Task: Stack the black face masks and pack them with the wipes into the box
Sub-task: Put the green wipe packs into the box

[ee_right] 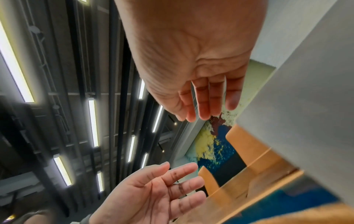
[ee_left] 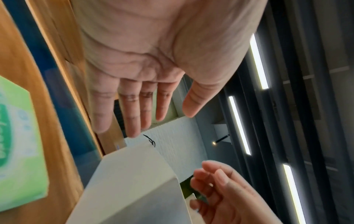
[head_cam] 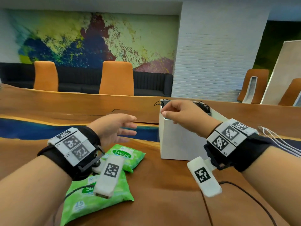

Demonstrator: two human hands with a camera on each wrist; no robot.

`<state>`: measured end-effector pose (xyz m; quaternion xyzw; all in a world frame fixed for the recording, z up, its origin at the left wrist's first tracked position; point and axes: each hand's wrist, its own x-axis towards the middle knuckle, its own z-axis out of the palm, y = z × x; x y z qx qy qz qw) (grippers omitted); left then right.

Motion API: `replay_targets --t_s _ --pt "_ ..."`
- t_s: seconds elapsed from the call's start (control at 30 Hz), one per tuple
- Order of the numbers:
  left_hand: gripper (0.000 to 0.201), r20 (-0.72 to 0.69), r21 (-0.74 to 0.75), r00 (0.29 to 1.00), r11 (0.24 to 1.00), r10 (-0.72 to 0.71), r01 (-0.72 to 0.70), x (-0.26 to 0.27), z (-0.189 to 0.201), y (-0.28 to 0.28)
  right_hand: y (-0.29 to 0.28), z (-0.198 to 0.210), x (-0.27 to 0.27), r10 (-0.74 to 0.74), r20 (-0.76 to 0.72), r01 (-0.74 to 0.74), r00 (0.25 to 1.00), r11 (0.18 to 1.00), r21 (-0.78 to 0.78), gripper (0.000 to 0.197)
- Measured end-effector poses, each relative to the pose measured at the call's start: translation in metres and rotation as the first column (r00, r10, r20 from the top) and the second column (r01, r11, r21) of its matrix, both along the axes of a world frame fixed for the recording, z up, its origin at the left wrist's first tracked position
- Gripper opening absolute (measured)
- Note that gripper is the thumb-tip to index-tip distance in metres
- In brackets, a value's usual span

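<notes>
A white box [head_cam: 179,137] stands open on the wooden table [head_cam: 162,185]. Black face masks lie inside it, and only their ear loops [head_cam: 203,106] show over the rim. My right hand [head_cam: 169,114] hovers over the box's near left corner with loosely bent fingers and holds nothing; in the right wrist view this right hand [ee_right: 205,112] is empty beside the box wall [ee_right: 306,106]. My left hand [head_cam: 132,126] floats open just left of the box, palm toward it. Two green wipes packs [head_cam: 126,154] [head_cam: 91,201] lie on the table under my left wrist.
Orange chairs [head_cam: 116,77] and a dark sofa [head_cam: 151,84] stand behind the table's far edge. A blue resin strip [head_cam: 24,129] crosses the tabletop. White cords [head_cam: 276,139] lie right of the box, and a black cable [head_cam: 244,193] trails from my right wrist.
</notes>
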<state>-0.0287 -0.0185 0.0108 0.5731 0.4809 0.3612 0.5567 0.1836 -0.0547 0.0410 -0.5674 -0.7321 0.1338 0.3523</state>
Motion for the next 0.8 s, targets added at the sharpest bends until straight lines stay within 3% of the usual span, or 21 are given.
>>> replay_targets --t_s 0.1,0.17,0.3,0.4,0.47,0.63,0.73,0.8 --pt "0.028 -0.065 -0.114 0.998 0.993 0.011 -0.018 -0.028 -0.005 -0.001 0.004 -0.013 -0.023 0.061 0.086 -0.048 0.994 0.987 -0.15 0.015" --pt "0.031 -0.173 -0.149 0.983 0.984 0.068 -0.094 -0.042 -0.012 0.003 0.009 -0.024 -0.037 0.127 0.229 -0.053 0.965 0.951 -0.306 0.029" --pt "0.043 -0.388 -0.167 0.908 0.958 0.155 -0.235 -0.06 -0.031 0.016 0.02 -0.043 -0.064 0.224 0.552 0.056 0.803 0.894 -0.444 0.062" --pt "0.046 -0.425 -0.226 0.896 0.942 0.133 -0.247 -0.062 -0.04 0.027 0.031 -0.056 -0.077 0.241 0.652 0.162 0.718 0.854 -0.494 0.077" --pt "0.047 -0.436 -0.254 0.893 0.938 0.106 -0.235 -0.059 -0.044 0.035 0.038 -0.063 -0.082 0.232 0.624 0.201 0.746 0.815 -0.544 0.078" --pt "0.036 -0.512 -0.245 0.855 0.941 0.08 -0.235 -0.05 -0.052 0.049 0.054 -0.075 -0.084 0.107 0.525 0.287 0.845 0.737 -0.612 0.054" --pt "0.025 -0.536 -0.233 0.838 0.936 0.101 -0.262 -0.047 -0.055 0.055 0.063 -0.088 -0.082 -0.018 0.269 0.224 0.963 0.607 -0.763 0.059" --pt "0.029 -0.53 -0.265 0.844 0.931 0.077 -0.251 -0.047 -0.06 0.06 0.067 -0.093 -0.083 -0.109 0.111 0.153 0.988 0.577 -0.802 0.068"
